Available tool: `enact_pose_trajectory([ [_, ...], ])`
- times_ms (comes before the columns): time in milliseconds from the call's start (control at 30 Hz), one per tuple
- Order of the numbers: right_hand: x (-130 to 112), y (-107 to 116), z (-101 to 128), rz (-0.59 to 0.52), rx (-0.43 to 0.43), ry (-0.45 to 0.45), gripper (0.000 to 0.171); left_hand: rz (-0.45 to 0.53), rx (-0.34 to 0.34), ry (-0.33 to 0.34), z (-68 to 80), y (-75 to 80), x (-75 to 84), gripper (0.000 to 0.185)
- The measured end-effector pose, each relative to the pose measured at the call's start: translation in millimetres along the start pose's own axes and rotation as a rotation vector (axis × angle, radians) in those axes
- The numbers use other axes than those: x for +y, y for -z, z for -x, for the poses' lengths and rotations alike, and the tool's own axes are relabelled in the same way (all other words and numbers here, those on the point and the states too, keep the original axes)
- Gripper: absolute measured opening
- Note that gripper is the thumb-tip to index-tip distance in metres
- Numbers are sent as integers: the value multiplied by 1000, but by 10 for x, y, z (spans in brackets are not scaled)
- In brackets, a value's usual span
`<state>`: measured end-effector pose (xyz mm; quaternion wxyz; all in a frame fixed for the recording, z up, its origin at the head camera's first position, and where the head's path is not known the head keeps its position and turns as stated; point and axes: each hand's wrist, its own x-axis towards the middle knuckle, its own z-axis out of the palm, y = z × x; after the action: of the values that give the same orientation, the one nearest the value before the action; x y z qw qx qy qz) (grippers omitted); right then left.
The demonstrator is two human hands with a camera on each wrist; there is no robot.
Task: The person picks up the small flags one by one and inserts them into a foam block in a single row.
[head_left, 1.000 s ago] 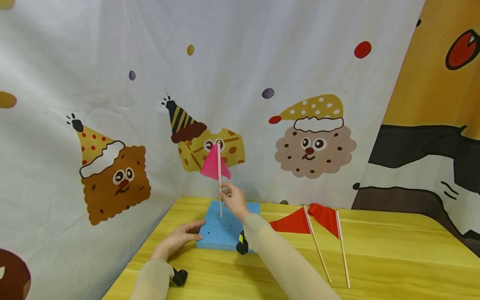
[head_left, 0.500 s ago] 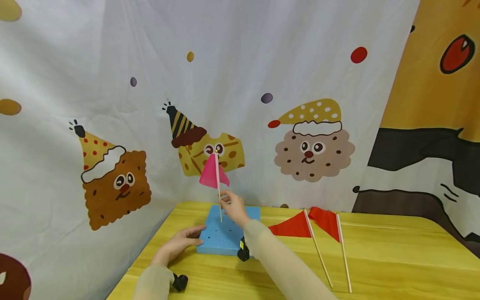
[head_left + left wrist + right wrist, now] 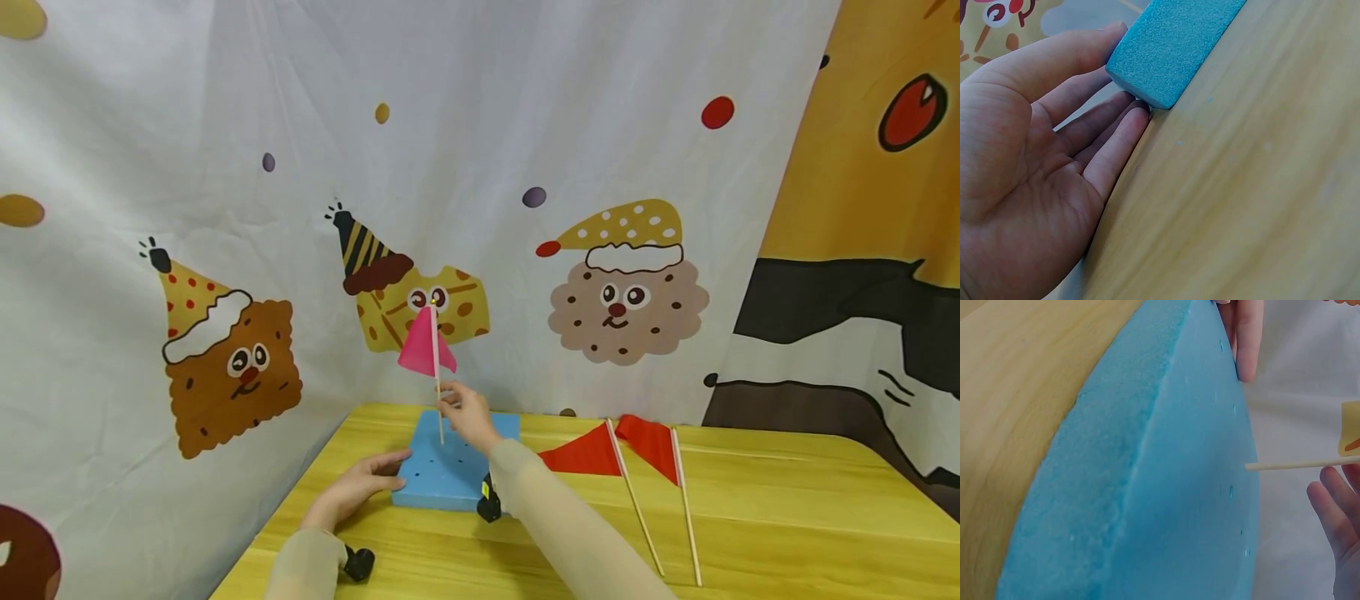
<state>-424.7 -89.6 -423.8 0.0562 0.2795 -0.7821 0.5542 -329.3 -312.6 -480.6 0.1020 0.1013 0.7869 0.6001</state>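
The right hand [image 3: 467, 415] pinches the wooden stick of a pink flag [image 3: 422, 343] and holds it nearly upright over a blue foam board [image 3: 442, 486]. In the right wrist view, the lower end of the stick [image 3: 1272, 466] overlaps the board's holed face, close to several small holes. At the board's left side, the left hand [image 3: 362, 483] rests with fingers outstretched. The left wrist view shows its thumb and fingertips right at a corner of the foam board [image 3: 1166, 50], with the palm off it.
Two red flags on wooden sticks lie on the wooden table to the right: a nearer-left red flag [image 3: 592, 452] and another red flag [image 3: 654, 446]. Behind the table hangs a white curtain [image 3: 480, 125] printed with cartoon biscuits. Black wrist cameras sit by both sleeves.
Between the first two frames the whole scene shifts slightly downward, and the pink flag comes down a little and leans slightly left. Since then almost nothing has moved; the left hand stays at the board.
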Motion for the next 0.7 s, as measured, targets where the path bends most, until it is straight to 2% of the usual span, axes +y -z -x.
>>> enact_pose_trajectory([
  [200, 36, 114, 22, 27, -5, 13, 31, 3, -22, -8, 9, 2, 4, 63],
  [433, 35, 514, 216, -37, -17, 63, 27, 6, -40, -6, -9, -19, 22, 63],
  [600, -92, 908, 474, -99, -53, 1, 29, -3, -34, -13, -6, -11, 16, 63],
  [700, 53, 1138, 578, -114, -49, -61, 30, -12, -31, -16, 2, 6, 13, 62],
])
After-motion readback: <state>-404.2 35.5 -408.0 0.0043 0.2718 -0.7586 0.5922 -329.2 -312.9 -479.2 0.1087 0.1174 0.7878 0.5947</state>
